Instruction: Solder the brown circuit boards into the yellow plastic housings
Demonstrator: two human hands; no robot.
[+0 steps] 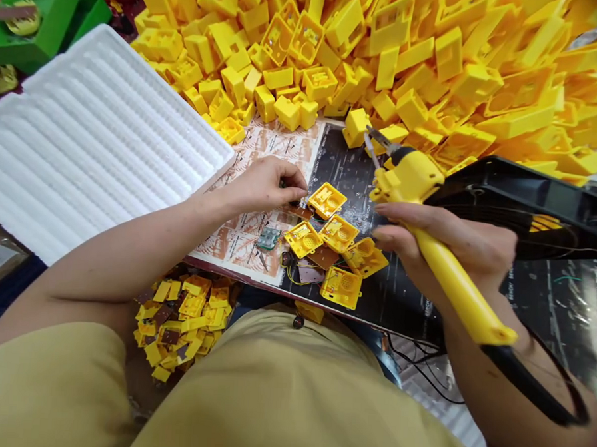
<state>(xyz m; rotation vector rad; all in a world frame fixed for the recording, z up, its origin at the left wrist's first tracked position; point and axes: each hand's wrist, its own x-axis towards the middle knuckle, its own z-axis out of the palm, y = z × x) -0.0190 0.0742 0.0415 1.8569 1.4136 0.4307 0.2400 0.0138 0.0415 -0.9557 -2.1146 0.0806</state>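
My right hand (442, 244) is wrapped round a yellow soldering gun (446, 278), its metal tip pointing up and left over the black part of the table. My left hand (273, 185) is closed in a pinch beside a small brown board (299, 211); what its fingertips hold is too small to make out. Just right of that hand lies an open yellow case (328, 200). Several more open cases, such as one (342, 288) near the table edge, lie below it with wires. A small green circuit board (268, 238) rests on the printed sheet.
A big heap of yellow cases (297, 63) covers the back. At left lies a white ribbed foam sheet (103, 140), with green bins (33, 23) behind it. A black frame (544, 203) stands at right. More yellow parts (188, 318) lie below the table edge.
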